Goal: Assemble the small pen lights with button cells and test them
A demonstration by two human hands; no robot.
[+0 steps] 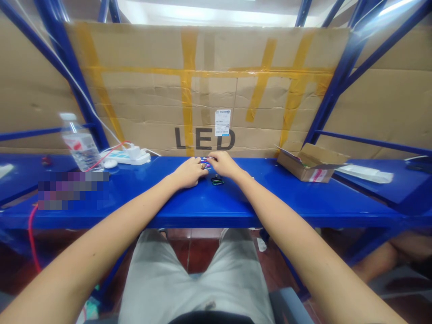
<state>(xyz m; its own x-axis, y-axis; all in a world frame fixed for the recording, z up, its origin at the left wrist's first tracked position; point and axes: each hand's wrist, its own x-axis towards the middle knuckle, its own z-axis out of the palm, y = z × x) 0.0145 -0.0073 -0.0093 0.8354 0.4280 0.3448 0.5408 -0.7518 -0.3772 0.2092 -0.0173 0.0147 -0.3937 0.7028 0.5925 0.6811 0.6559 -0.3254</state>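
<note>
Both of my arms stretch forward over the blue metal bench (209, 202). My left hand (188, 172) and my right hand (223, 164) meet at the back of the bench, fingers curled and pinched together on a small multicoloured part (204, 161) held between them. A small dark part (217, 181) lies on the bench just below my right hand, apart from it. What the held part is cannot be made out at this size.
A plastic water bottle (80, 144) and a white power strip (130, 155) with cables stand at the left. An open cardboard box (310, 163) sits at the right, with a white packet (366, 173) beyond it. A taped cardboard sheet (209, 85) marked LED backs the bench.
</note>
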